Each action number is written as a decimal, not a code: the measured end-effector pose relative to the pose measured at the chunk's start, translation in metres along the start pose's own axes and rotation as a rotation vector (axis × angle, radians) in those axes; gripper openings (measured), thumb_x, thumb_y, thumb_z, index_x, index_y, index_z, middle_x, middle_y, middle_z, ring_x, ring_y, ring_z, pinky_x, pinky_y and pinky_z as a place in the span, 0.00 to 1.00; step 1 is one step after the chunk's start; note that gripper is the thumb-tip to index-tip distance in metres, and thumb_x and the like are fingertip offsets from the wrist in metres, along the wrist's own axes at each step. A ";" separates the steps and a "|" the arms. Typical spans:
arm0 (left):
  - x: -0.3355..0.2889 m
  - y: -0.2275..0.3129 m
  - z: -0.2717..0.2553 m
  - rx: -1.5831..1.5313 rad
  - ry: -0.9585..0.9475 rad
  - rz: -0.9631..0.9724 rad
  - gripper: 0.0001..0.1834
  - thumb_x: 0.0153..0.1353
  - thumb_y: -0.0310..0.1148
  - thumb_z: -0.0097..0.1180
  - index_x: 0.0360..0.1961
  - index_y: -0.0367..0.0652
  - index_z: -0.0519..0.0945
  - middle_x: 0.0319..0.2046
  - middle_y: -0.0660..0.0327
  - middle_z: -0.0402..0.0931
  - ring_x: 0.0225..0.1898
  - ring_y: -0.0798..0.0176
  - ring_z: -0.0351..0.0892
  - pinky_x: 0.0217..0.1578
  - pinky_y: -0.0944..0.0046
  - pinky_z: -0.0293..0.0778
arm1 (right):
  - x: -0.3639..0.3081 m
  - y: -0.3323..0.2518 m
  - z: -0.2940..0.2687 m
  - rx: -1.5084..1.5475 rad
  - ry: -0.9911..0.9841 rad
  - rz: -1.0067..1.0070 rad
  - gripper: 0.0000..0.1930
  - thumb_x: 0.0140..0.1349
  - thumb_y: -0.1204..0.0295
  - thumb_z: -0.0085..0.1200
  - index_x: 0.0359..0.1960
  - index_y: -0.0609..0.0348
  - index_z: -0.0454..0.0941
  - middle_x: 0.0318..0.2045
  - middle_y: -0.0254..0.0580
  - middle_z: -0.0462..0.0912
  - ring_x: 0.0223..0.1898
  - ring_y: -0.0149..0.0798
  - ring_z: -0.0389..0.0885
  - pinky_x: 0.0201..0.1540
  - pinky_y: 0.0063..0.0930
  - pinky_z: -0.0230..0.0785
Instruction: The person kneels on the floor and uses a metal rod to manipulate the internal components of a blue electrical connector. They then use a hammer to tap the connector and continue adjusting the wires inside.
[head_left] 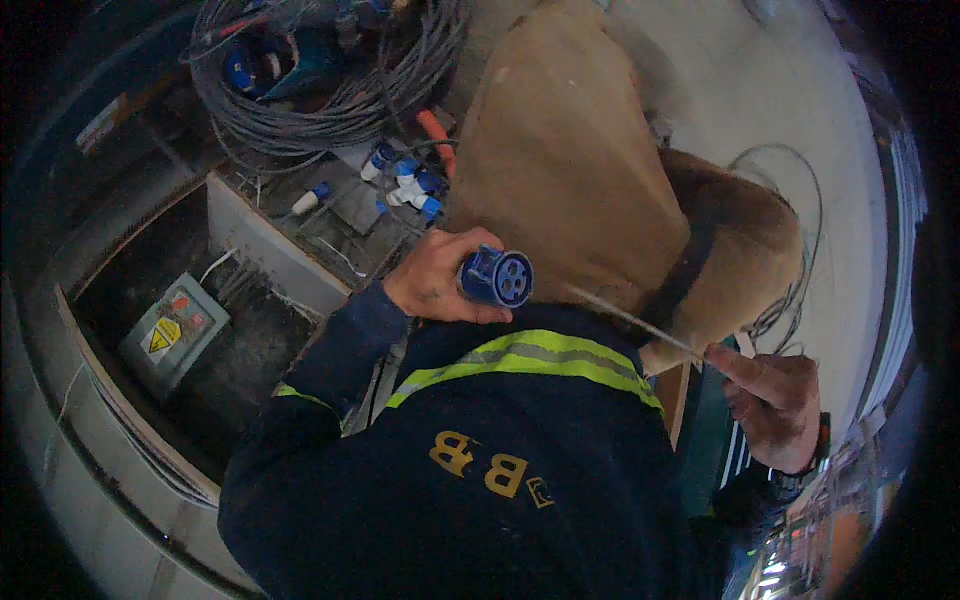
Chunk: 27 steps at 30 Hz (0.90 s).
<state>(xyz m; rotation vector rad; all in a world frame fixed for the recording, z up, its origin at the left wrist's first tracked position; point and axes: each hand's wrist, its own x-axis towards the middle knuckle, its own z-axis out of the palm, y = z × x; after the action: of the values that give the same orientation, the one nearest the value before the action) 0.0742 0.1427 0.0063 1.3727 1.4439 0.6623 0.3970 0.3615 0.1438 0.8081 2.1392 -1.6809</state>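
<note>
L hand [435, 283]: grip is wrapping round the blue conn. [490, 277], digits showing above & below it in view.
Blue conn.: is sitting in L hand, in front of torso, nr mid-view; round face w/ holes is facing R, twd the cam.
R hand [768, 398]: grip is pinching one end of the pale strand [640, 323] btwn fingertips, other fingers curling in.
Pale strand: is running straight from R hand up-L across the tan trousers [570, 150], far end pointing twd blue conn., just apart from it; cord or rod, can't tell.
R wrist: is wearing a dark watch [795, 487].
Navy jacket [400, 520]: is carrying a lime-&-silver band [540, 362] plus yellow lettering.
Cable coil [300, 130]: grey, is lying upper L.
Loose conns [428, 183]: blue & white, are lying clustered below coil; orange piece [437, 138] is lying nr them, beside trousers.
Wooden box [265, 242]: is standing at L, holding a grey enclosure [188, 352] w/ yellow warning label.
Pale floor [760, 90]: is showing upper R.
</note>
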 end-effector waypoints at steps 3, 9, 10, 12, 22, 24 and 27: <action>-0.006 -0.009 0.028 0.096 0.140 0.148 0.34 0.36 0.45 0.80 0.40 0.39 0.76 0.29 0.55 0.81 0.29 0.54 0.84 0.30 0.60 0.77 | -0.001 0.003 0.007 -0.113 0.005 -0.087 0.20 0.47 0.85 0.59 0.45 0.59 0.82 0.18 0.45 0.77 0.18 0.45 0.77 0.22 0.32 0.68; -0.018 -0.023 0.042 0.239 0.258 0.309 0.39 0.34 0.46 0.79 0.46 0.36 0.75 0.30 0.53 0.80 0.28 0.51 0.83 0.29 0.57 0.78 | 0.016 0.016 0.017 -0.055 0.014 -0.063 0.14 0.49 0.84 0.60 0.40 0.61 0.83 0.25 0.50 0.83 0.26 0.50 0.83 0.26 0.38 0.72; -0.018 -0.024 0.043 0.237 0.258 0.311 0.39 0.34 0.46 0.79 0.46 0.36 0.75 0.31 0.53 0.80 0.28 0.51 0.83 0.29 0.57 0.78 | 0.015 0.018 0.020 -0.043 0.032 -0.066 0.14 0.50 0.83 0.59 0.40 0.61 0.83 0.25 0.50 0.83 0.26 0.50 0.83 0.26 0.38 0.72; -0.018 -0.024 0.043 0.237 0.260 0.311 0.38 0.35 0.46 0.79 0.45 0.37 0.75 0.31 0.53 0.80 0.29 0.50 0.83 0.30 0.57 0.78 | 0.014 0.020 0.021 -0.030 0.045 -0.051 0.14 0.51 0.83 0.59 0.40 0.61 0.83 0.25 0.50 0.83 0.26 0.50 0.83 0.27 0.38 0.73; -0.017 -0.028 0.043 0.249 0.273 0.307 0.38 0.36 0.47 0.77 0.47 0.38 0.75 0.32 0.54 0.80 0.29 0.51 0.83 0.29 0.57 0.76 | 0.024 0.019 0.014 -0.015 0.026 -0.009 0.13 0.53 0.82 0.59 0.41 0.61 0.83 0.25 0.49 0.83 0.26 0.48 0.83 0.27 0.37 0.73; -0.019 -0.028 0.044 0.267 0.276 0.291 0.38 0.36 0.47 0.77 0.47 0.39 0.75 0.32 0.55 0.80 0.29 0.52 0.82 0.28 0.57 0.75 | 0.026 0.019 0.013 -0.035 0.012 -0.017 0.13 0.52 0.82 0.59 0.41 0.61 0.83 0.24 0.48 0.83 0.25 0.47 0.83 0.26 0.37 0.73; -0.019 -0.027 0.043 0.280 0.265 0.269 0.38 0.37 0.48 0.76 0.47 0.40 0.76 0.32 0.56 0.80 0.28 0.52 0.82 0.29 0.57 0.74 | 0.029 0.013 0.012 -0.074 -0.006 -0.033 0.13 0.52 0.81 0.60 0.41 0.61 0.83 0.24 0.48 0.82 0.24 0.48 0.82 0.25 0.37 0.72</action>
<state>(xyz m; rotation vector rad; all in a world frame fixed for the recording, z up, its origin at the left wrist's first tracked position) 0.0995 0.1088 -0.0278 1.7714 1.6213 0.8642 0.3804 0.3595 0.1139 0.7497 2.2081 -1.6068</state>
